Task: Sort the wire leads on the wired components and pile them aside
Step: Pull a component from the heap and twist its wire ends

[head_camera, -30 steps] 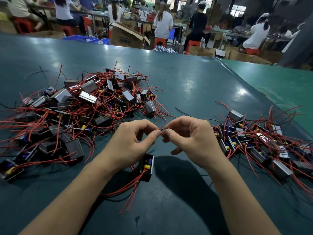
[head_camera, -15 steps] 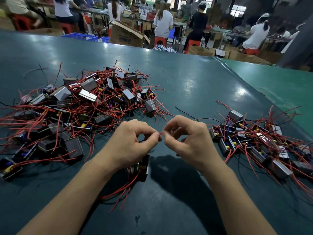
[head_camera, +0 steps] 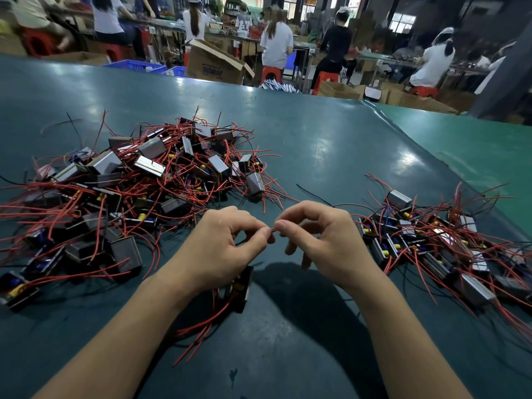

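Your left hand (head_camera: 227, 249) and right hand (head_camera: 325, 240) meet over green tabletop (head_camera: 331, 145), thumb and finger of each pinching same red wire (head_camera: 273, 230) between them. Wire's small box part (head_camera: 241, 289) hangs under your left palm, more red leads trailing below. Big tangled pile (head_camera: 138, 191) lies at left, smaller pile (head_camera: 431, 243) at right. Workers on red stools (head_camera: 270, 73) sit beyond.

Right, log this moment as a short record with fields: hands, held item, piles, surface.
left hand: pinches red wire lead
right hand: pinches the same lead
component in work: hangs below left hand, leads trailing
left pile: larger, tangled
right pile: smaller
surface: green table
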`<action>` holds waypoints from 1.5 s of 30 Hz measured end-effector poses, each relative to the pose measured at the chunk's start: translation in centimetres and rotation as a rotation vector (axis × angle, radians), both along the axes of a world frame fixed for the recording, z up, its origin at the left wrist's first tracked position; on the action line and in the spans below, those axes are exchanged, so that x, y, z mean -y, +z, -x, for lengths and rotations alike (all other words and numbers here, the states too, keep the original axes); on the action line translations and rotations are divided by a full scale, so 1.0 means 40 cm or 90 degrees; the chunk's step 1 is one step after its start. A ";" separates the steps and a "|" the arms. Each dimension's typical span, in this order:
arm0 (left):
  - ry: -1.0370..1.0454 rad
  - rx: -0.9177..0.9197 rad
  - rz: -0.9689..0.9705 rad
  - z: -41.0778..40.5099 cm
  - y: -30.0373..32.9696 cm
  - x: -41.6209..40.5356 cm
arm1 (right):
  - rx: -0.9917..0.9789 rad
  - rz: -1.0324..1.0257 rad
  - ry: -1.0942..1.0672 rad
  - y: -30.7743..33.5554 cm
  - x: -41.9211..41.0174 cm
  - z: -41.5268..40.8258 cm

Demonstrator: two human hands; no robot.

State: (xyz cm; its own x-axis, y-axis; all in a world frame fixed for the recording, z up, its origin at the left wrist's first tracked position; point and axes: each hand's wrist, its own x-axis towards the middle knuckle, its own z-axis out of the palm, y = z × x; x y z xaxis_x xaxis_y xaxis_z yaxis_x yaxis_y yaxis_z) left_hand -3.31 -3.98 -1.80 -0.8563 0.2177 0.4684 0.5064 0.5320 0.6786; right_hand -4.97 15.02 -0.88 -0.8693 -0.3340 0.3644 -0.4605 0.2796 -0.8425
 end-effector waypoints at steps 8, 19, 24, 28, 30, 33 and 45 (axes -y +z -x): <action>0.028 0.023 -0.011 0.001 -0.002 -0.006 | -0.275 -0.197 -0.110 -0.019 0.009 0.010; -0.058 -0.040 0.003 -0.004 0.006 0.001 | 0.242 0.064 0.028 0.015 -0.005 0.001; -0.055 -0.069 0.043 -0.006 0.001 -0.007 | 0.155 -0.083 -0.109 0.002 0.018 0.000; -0.045 -0.067 0.130 -0.003 -0.010 -0.006 | -0.143 -0.366 -0.225 -0.025 0.053 -0.014; -0.037 -0.055 0.114 0.000 -0.011 -0.002 | -0.183 -0.373 -0.191 -0.028 0.047 -0.010; -0.027 -0.049 0.084 0.004 -0.008 0.001 | -0.210 -0.347 -0.125 -0.014 0.026 -0.003; -0.052 0.006 0.003 0.001 -0.004 0.012 | -0.194 -0.211 0.003 0.010 -0.007 0.006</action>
